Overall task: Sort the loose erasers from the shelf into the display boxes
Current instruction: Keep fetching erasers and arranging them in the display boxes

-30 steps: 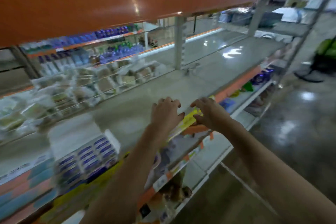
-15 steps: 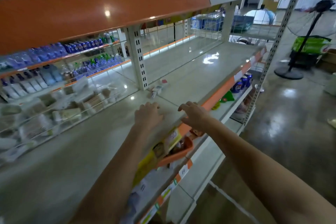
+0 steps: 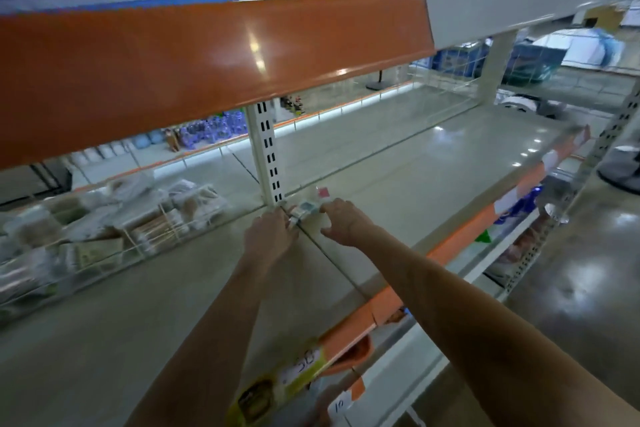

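Both hands reach the loose erasers (image 3: 304, 210) on the shelf (image 3: 398, 184): left hand (image 3: 272, 236) grip curled touching them, right hand (image 3: 341, 224) grip half-open just right of them, holding unclear.

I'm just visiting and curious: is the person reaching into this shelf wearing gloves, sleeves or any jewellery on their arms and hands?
Nothing shows: the left hand and right hand are bare, without gloves, and both forearms are uncovered as far as the picture reaches. No sleeve, watch or bracelet appears. The blur is too strong to rule out a thin ring.

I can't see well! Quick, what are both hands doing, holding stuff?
Left hand: fingers at the loose erasers by the shelf post; grip cannot be told.
Right hand: curled over the erasers, grip cannot be told.
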Tool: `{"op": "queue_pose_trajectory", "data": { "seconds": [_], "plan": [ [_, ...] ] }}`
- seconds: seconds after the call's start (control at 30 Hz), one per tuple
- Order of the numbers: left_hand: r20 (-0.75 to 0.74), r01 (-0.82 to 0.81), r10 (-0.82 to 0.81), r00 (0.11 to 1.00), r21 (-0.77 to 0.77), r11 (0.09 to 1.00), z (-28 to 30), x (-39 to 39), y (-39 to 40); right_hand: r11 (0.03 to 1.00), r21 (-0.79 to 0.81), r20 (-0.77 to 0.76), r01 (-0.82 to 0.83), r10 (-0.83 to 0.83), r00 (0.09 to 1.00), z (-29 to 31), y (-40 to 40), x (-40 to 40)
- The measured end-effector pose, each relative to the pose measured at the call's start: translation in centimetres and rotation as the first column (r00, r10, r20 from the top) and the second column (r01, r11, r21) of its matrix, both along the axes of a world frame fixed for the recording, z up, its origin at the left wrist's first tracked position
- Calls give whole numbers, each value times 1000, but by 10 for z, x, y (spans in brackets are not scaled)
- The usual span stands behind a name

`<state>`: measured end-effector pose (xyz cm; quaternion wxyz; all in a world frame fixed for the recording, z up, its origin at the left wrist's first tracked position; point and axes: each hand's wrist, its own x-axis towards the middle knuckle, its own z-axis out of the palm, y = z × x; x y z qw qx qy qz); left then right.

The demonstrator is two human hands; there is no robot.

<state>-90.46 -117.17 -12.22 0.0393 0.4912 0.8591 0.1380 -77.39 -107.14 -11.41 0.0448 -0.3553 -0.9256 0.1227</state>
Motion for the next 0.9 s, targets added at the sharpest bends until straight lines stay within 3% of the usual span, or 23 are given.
{"op": "queue_pose_trajectory", "data": {
  "seconds": [0.1,0.23,0.47,0.73,0.9],
  "plan": [
    [18,-30,30,999,41,999,-1,-2,5,993,75,-38,-88,91,995,-8,18,-21],
    [21,-72,71,997,62,995,-4,-3,8,975,57,-75,-216,220,973,-17,40,-32],
    [73,-270,264,962,97,958,-9,9,13,926,103,-70,-363,370,926,-23,67,-44],
    [126,-338,315,941,287,896,-4,36,-1,920,-116,-442,-374,289,849,-15,76,-8],
    [150,-366,334,930,326,872,2,56,-9,778,-430,-579,-458,151,801,-1,67,30]
  ]
}}
